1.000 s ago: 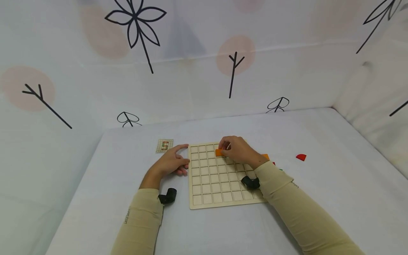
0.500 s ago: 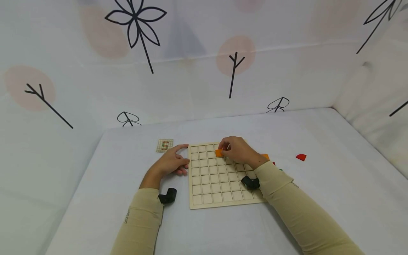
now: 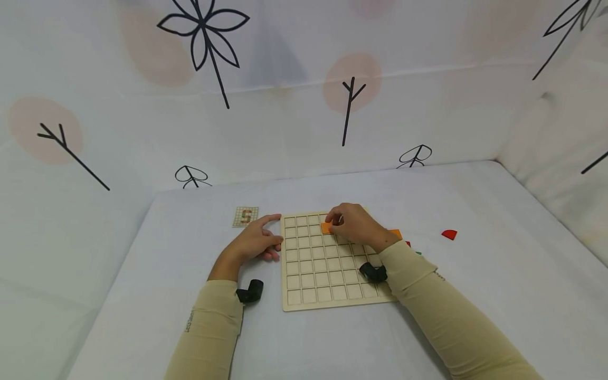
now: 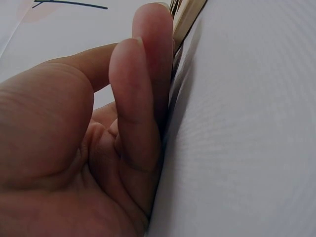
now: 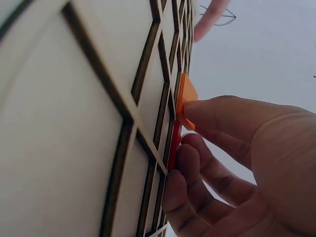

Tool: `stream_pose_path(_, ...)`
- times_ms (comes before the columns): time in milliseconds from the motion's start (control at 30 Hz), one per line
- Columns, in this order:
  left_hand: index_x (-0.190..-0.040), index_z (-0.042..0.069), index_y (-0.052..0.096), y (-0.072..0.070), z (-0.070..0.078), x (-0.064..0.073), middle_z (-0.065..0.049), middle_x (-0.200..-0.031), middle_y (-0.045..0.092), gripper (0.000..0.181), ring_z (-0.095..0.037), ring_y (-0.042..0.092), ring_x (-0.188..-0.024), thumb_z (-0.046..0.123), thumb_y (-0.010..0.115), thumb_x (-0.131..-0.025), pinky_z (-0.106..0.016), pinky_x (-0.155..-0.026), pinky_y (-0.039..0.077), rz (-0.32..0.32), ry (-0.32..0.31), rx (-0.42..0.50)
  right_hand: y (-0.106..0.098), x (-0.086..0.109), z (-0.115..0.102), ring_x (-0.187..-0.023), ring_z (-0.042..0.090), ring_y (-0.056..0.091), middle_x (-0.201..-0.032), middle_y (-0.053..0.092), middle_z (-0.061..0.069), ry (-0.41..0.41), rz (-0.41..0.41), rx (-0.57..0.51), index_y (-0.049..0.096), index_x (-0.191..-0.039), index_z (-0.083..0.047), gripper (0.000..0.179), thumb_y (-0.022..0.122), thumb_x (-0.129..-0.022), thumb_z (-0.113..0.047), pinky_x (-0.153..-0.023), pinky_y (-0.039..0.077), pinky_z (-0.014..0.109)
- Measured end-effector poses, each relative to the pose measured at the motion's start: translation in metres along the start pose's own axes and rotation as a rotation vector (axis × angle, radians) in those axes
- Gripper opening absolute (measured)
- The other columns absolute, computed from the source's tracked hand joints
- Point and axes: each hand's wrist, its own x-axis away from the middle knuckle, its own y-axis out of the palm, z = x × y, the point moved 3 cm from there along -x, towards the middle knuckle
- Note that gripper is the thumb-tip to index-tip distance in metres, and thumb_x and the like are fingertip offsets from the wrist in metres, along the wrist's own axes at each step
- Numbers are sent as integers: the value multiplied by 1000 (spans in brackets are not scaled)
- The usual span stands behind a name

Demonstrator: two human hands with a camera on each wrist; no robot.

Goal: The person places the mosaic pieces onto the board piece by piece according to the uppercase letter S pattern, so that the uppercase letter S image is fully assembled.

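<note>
The wooden grid board point(image 3: 313, 279) lies flat on the table. My right hand point(image 3: 353, 226) pinches an orange square tile point(image 3: 325, 228) between thumb and fingers over the board's far rows. In the right wrist view the orange tile point(image 5: 187, 94) leans at the grid, and a red piece point(image 5: 174, 145) sits in the board right beside it, under the fingers. My left hand point(image 3: 254, 241) rests on the table, thumb and index finger touching the board's left edge; in the left wrist view its fingers hold nothing.
A small card point(image 3: 245, 216) printed with an S on a grid lies beyond the left hand. Another orange piece point(image 3: 396, 233) and bits of red and green show past the right wrist. A red quarter-circle piece point(image 3: 449, 234) lies farther right on the white cloth point(image 3: 499, 295).
</note>
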Motion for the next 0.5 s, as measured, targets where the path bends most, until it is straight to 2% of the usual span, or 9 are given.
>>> stream_pose_path(500,-156,23,32,0,-2,-2,-9,-82,68,69,-14,68,-58,11,64,-97,-23,-54,55,-1,9,0,0,1,-1,-86,20,62,-96,66,9,-23,0,12,73,-111,-5,19,70,-93,-9,-76,54,35)
